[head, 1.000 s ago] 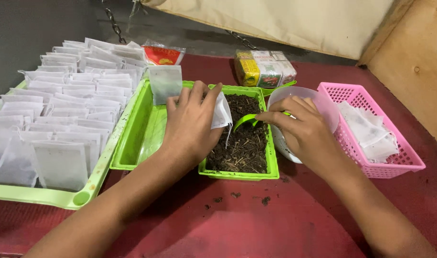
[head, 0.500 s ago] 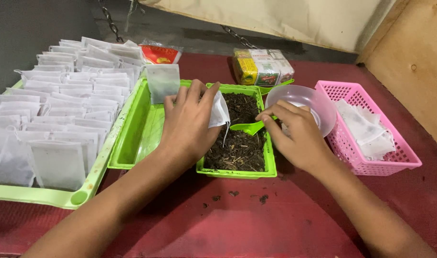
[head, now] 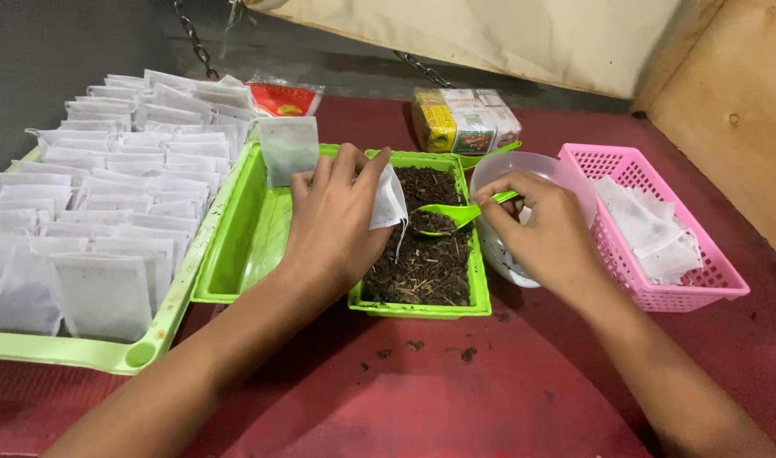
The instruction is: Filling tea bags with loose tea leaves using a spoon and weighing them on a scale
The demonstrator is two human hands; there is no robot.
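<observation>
Scoop lifted since earlier frame, now loaded, over soil tray. Right hand grip clamped on scoop handle; left hand pinches white bag above tray. Risk: tilt spills soil onto tabletop; bag mouth looks narrow.

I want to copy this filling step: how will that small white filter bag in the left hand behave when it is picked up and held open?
The white filter bag is probably very light and floppy: it droops past the left hand, with a thin string dangling below. It likely collapses shut unless pinched open, and looks thin enough to tear under the loaded green scoop in the right hand.
</observation>
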